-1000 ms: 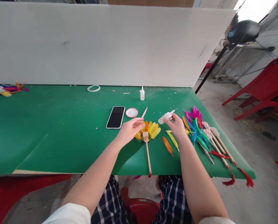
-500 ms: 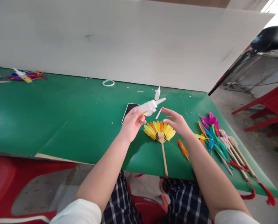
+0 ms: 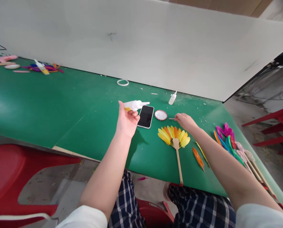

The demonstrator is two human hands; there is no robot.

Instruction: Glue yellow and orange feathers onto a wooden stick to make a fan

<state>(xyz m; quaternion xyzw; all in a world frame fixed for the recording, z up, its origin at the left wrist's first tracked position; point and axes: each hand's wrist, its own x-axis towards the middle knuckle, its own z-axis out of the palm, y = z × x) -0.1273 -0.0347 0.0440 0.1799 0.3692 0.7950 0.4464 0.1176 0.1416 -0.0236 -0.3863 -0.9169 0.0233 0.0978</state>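
Observation:
My left hand [image 3: 127, 119] grips a white squeeze bottle [image 3: 134, 105] with a long nozzle and a yellow label. It is held up on its side, nozzle pointing right, near the phone [image 3: 146, 117]. My right hand [image 3: 185, 122] is closed, its fingertips pinching one end of a small thin stick [image 3: 172, 119] at the tabletop. Left of the stick lies a round white dish or lid [image 3: 160, 115] with a reddish rim. In front of my hands lies a fan of yellow and orange feathers [image 3: 173, 135] on a wooden handle [image 3: 179, 164], red at its lower end.
A loose orange feather [image 3: 198, 159] lies by my right forearm. Coloured feathers [image 3: 227, 136] and wooden-handled pieces [image 3: 253, 164] cover the right side. A small white bottle [image 3: 172, 98] and a white ring [image 3: 122, 82] are near the white panel [image 3: 155, 47]. Another bottle [image 3: 41, 67] lies far left.
My right hand has gone down to the table and closed on the thin stick. My left hand has shifted left with the bottle, uncovering the phone and dish. The view has turned slightly left.

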